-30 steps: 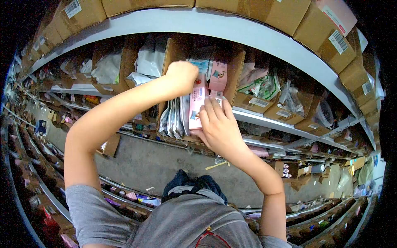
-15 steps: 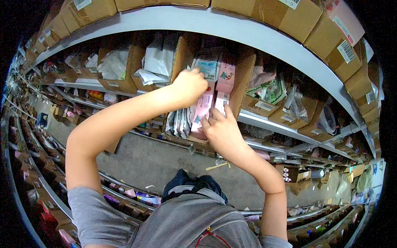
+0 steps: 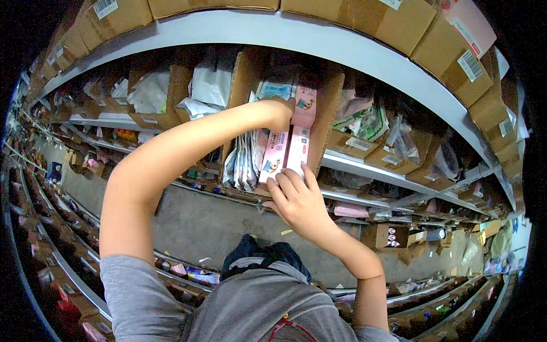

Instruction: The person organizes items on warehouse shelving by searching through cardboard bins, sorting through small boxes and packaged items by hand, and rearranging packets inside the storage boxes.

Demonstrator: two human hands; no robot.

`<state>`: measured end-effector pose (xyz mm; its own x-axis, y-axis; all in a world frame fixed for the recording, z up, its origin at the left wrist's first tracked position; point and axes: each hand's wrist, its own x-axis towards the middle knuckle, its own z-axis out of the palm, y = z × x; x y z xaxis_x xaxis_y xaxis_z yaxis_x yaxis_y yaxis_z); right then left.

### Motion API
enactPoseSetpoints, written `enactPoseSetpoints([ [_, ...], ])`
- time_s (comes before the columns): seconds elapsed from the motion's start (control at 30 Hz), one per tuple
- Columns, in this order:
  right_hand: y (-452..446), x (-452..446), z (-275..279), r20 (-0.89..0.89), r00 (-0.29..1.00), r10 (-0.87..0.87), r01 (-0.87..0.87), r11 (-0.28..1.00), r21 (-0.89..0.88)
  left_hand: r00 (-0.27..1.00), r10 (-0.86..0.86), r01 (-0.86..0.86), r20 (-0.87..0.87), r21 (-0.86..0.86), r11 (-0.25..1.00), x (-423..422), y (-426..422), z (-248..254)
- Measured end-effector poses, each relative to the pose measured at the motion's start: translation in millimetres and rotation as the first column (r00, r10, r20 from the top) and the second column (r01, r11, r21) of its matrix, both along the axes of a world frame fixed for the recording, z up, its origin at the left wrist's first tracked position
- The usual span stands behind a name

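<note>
An open cardboard box point(image 3: 326, 121) juts out from the shelf, holding pink boxes and foil packets. My left hand point(image 3: 280, 113) is inside it, beside an upper pink box point(image 3: 305, 106); its fingers are mostly hidden. Below it, a pink box point(image 3: 276, 154) and a pink-and-white box point(image 3: 298, 149) lie side by side. My right hand point(image 3: 297, 202) rests at their near ends, fingers apart on them. Silvery packets point(image 3: 244, 162) stand upright along the left side. A blue-and-white packet point(image 3: 276, 90) lies farther back.
Bins with a grey-white plastic bag point(image 3: 208, 85) and a green-and-white bag point(image 3: 364, 121) flank the box. A pale shelf beam point(image 3: 273, 33) crosses above, with cardboard boxes on it. Grey floor point(image 3: 196, 228) and lower shelving lie below.
My left hand has moved right, toward the upper pink box. My right hand has shifted down to the near ends of the two lower boxes, which now show more fully.
</note>
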<state>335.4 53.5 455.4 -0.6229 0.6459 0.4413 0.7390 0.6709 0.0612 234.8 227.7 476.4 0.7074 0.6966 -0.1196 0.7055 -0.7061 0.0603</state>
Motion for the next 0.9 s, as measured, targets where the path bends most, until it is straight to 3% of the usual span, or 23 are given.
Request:
enactPoseSetpoints([
  [0.03,-0.6,0.0,-2.1,-0.014,1.000,0.003,-0.003,0.999,0.034,0.996,0.036,-0.035,0.078,-0.013,0.999,-0.6,-0.4,0.0],
  [0.07,-1.2,-0.3,-2.0,-0.018,1.000,0.000,0.001,0.999,0.032,0.999,0.042,-0.044,-0.022,-0.100,0.994,1.8,2.5,2.4],
  [0.2,0.6,1.6,-2.8,-0.079,0.996,0.030,-0.027,0.999,0.046,0.998,-0.070,0.069,-0.010,-0.060,0.996,1.0,2.0,0.7],
  [0.3,1.0,2.5,-2.5,-0.087,0.996,0.037,-0.035,0.999,0.030,0.996,-0.083,0.077,-0.029,-0.146,0.986,4.2,0.3,11.8],
  [0.37,1.3,2.1,-1.9,-0.088,0.995,0.035,-0.034,0.999,0.013,0.982,0.178,-0.171,0.063,-0.107,0.979,15.5,-1.0,21.3],
  [0.4,1.1,2.1,-1.8,-0.095,0.995,0.038,-0.037,0.999,0.017,0.952,0.280,-0.255,0.120,-0.187,0.949,21.0,4.4,24.5],
  [0.53,0.8,2.4,-4.4,-0.126,0.991,0.044,-0.041,0.999,0.031,0.901,0.401,-0.386,0.167,-0.117,0.915,42.9,16.7,18.4],
  [0.63,1.2,3.2,-8.1,-0.148,0.988,0.052,-0.046,0.998,0.040,0.882,0.431,-0.401,0.193,-0.173,0.899,50.6,24.4,16.7],
  [0.67,1.0,3.5,-8.1,-0.147,0.988,0.052,-0.046,0.998,0.039,0.881,0.431,-0.401,0.194,-0.174,0.899,50.0,26.8,19.8],
  [0.73,1.0,4.0,-7.6,-0.144,0.988,0.050,-0.047,0.999,0.028,0.960,0.274,-0.254,0.056,-0.235,0.938,45.8,36.3,26.1],
  [0.87,1.8,4.2,-8.9,-0.157,0.986,0.054,-0.051,0.998,0.025,0.955,0.290,-0.288,-0.063,-0.425,0.858,36.4,44.3,27.7],
  [0.9,1.7,4.1,-8.6,-0.158,0.986,0.056,-0.053,0.998,0.023,0.975,0.191,-0.221,-0.112,-0.448,0.866,34.6,49.2,22.1],
])
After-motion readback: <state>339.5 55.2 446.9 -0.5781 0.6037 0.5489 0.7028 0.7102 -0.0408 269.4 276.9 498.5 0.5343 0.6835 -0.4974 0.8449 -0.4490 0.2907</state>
